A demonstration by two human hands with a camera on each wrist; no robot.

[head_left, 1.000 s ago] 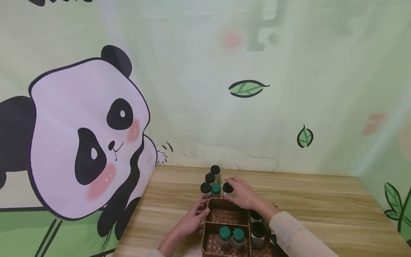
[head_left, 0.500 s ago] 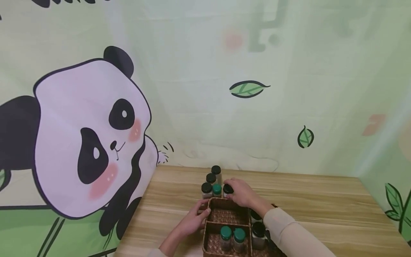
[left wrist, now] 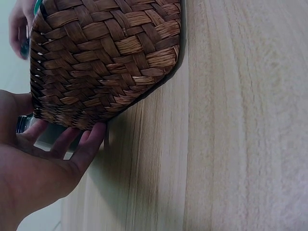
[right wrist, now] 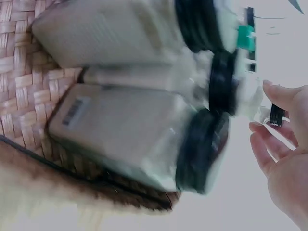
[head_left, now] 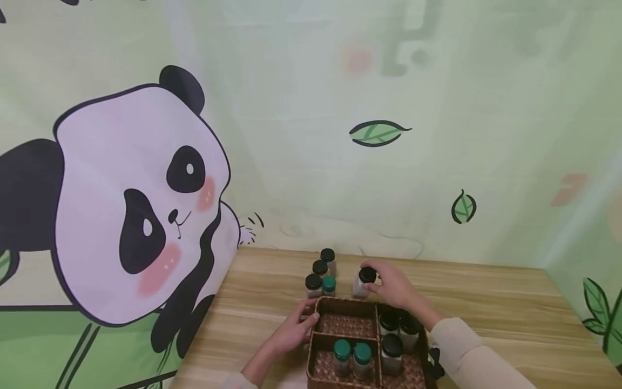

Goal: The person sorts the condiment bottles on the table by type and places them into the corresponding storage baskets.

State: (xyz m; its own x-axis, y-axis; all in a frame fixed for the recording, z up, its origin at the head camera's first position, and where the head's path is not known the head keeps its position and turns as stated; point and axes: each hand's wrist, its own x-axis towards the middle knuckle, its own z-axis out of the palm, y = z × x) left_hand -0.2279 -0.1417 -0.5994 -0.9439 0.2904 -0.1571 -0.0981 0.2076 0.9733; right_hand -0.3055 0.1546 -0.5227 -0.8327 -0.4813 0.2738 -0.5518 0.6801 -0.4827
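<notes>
My right hand [head_left: 391, 286] holds a clear spice jar [head_left: 358, 288] with a black lid, thumb and fingers around its upper part, behind the woven basket [head_left: 346, 300]. In the right wrist view, that jar's black lid [right wrist: 276, 116] shows between the fingers. At the basket's back left corner, my left hand [head_left: 291, 332] grips the wall; its fingers [left wrist: 89, 144] lie along the weave in the left wrist view. Two green-lidded jars [head_left: 352, 361] stand in the front left compartment. Three black-lidded jars [head_left: 391, 354] stand in the right one.
Behind the basket, to the left, several jars stand in a group: black-lidded jars [head_left: 314, 285] and one green-lidded jar [head_left: 329, 286]. The wooden table [head_left: 476, 302] ends at a wall cloth [head_left: 301, 178] printed with a panda. A dark item [head_left: 435, 363] lies at the basket's right side.
My right hand has carried the black-lidded jar to the right, away from the group, uncovering the jars in the right compartment. My left hand stays at the basket corner.
</notes>
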